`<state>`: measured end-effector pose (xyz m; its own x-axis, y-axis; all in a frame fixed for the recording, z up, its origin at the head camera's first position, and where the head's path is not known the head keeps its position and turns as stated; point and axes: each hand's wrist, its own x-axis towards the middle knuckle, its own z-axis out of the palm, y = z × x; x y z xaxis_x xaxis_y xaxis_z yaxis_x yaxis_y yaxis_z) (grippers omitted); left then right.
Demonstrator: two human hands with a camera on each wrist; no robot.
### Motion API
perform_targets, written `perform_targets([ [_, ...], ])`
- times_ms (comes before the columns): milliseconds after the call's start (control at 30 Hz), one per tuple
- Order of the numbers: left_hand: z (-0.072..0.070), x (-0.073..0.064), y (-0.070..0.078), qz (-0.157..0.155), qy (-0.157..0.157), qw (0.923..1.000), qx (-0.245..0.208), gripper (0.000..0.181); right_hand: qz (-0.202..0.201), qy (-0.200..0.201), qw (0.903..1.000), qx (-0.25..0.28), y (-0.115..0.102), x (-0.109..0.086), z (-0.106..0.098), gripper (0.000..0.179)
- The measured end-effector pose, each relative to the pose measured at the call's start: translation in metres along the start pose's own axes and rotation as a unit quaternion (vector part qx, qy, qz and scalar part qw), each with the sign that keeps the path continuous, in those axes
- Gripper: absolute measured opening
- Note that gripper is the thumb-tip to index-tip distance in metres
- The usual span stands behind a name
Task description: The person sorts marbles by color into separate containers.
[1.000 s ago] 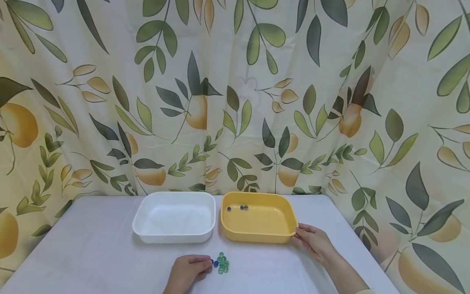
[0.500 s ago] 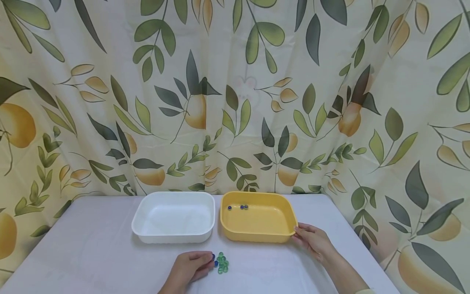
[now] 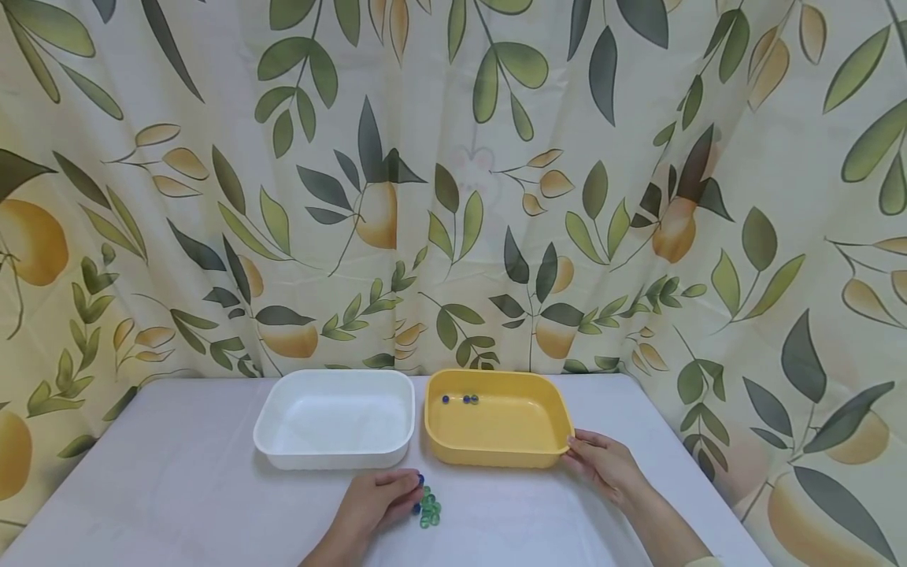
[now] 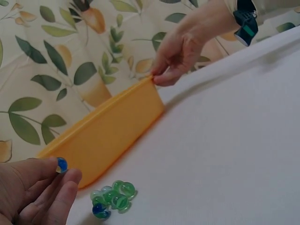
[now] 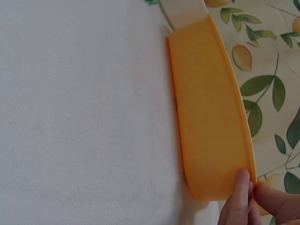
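Observation:
My left hand [image 3: 373, 501] pinches a blue marble [image 4: 62, 165] between thumb and fingertips, raised above the table in front of the trays. Just below and to the right of it lies a cluster of green marbles [image 3: 430, 509], with one dark blue marble [image 4: 101, 210] at its edge. My right hand [image 3: 605, 466] grips the rim of the yellow tray [image 3: 496, 457] at its near right corner, thumb over the edge and fingers along the outer wall. Inside that tray, near its back left, sit several small dark marbles [image 3: 466, 399].
A white tray [image 3: 333, 461] stands left of the yellow one, a narrow gap between them. Both rest on a white cloth-covered table [image 3: 177, 472]. Behind the table's far edge hangs a curtain [image 3: 453, 236] with a leaf and fruit print.
My left hand has lifted the blue marble off the cluster's side and moved it up and slightly right, toward the trays. The right hand keeps its grip. One marble in the yellow tray has rolled slightly.

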<state>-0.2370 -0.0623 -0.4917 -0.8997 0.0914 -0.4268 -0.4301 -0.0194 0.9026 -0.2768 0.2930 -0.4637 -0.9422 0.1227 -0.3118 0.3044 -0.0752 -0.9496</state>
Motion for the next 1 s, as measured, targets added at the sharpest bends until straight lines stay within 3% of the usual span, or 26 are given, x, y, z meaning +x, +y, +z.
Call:
perform_targets([
  [200,0.006,0.002,0.01,0.002,0.003,0.9997,-0.023,0.032,0.0,0.0,1.0,-0.001,-0.001,-0.002,0.001,0.055],
  [433,0.011,0.002,0.022,0.031,0.01,0.9993,-0.016,0.033,0.002,0.0,1.0,-0.003,-0.002,-0.002,0.001,0.056],
  [733,0.014,0.007,0.042,0.073,-0.004,0.9972,-0.016,0.038,0.001,-0.005,1.0,-0.001,-0.002,-0.003,0.0,0.058],
  [1000,0.02,0.016,0.058,0.073,0.012,0.9972,-0.013,0.04,0.011,-0.003,0.9999,-0.002,-0.002,-0.002,-0.001,0.06],
])
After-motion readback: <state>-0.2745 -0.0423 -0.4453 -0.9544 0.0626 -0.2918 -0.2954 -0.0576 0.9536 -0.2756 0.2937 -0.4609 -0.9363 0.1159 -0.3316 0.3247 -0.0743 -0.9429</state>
